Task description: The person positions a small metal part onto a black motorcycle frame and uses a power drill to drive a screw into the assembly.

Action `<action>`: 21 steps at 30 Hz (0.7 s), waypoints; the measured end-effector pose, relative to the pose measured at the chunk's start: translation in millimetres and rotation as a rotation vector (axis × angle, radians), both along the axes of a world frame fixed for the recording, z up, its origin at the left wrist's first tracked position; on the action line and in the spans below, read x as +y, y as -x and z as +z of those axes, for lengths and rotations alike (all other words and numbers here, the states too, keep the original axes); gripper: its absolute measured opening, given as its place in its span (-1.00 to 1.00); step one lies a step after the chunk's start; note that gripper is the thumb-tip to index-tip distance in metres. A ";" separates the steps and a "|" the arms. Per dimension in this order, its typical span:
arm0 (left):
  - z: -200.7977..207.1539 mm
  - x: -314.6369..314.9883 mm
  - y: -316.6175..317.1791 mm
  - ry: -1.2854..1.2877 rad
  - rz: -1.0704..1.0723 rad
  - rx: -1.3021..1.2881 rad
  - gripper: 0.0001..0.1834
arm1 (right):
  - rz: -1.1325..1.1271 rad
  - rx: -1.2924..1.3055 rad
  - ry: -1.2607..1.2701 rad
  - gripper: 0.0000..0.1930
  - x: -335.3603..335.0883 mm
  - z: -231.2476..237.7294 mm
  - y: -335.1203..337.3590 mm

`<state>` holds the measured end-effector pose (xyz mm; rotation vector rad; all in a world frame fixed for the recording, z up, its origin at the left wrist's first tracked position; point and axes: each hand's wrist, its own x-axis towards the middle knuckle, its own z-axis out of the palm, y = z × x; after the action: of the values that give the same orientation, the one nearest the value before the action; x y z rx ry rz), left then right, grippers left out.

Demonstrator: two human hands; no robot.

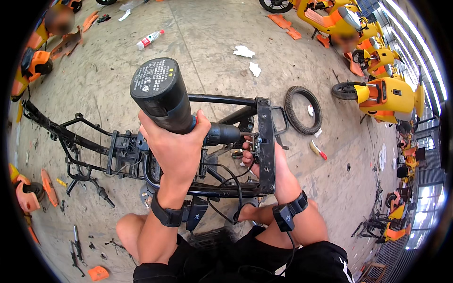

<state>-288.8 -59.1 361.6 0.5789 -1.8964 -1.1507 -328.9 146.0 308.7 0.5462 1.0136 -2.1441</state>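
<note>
My left hand (pixel 172 144) is wrapped around a black cordless drill (pixel 163 106), its battery end pointing up. The drill lies level, chuck to the right, with its bit against a small metal fitting (pixel 255 145) on a flat black crossbar (pixel 266 162). This bar closes the right end of a bare black scooter frame (pixel 222 189). My right hand (pixel 281 165) reaches behind the bar, partly hidden by it. Its fingers curl out on the near side around the fitting; whatever they pinch is too small to make out. Black cables (pixel 231 174) loop below.
A loose tyre (pixel 303 110) and a red-handled brush (pixel 319 150) lie on the concrete floor right of the frame. Farther off are a bottle (pixel 150 40) and white scraps (pixel 244 51). Yellow-orange scooters (pixel 389 99) line both sides. Handlebar parts (pixel 101 191) stick out at left.
</note>
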 end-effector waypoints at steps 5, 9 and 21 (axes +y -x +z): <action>0.3 1.0 -0.1 -0.016 0.010 -0.023 -0.36 | 0.001 0.008 -0.008 -0.57 -1.2 0.6 -0.3; 0.0 1.0 0.9 -0.021 0.011 -0.022 -0.36 | 0.001 0.010 -0.009 -0.58 -2.5 2.8 0.0; -3.3 1.3 3.1 -0.036 0.001 -0.035 -0.37 | -0.021 -0.033 0.022 -0.60 -2.4 5.2 -1.7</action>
<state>-291.9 -57.8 358.3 0.6232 -1.9081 -1.1829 -327.3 143.6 314.0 0.5825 0.9689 -2.1551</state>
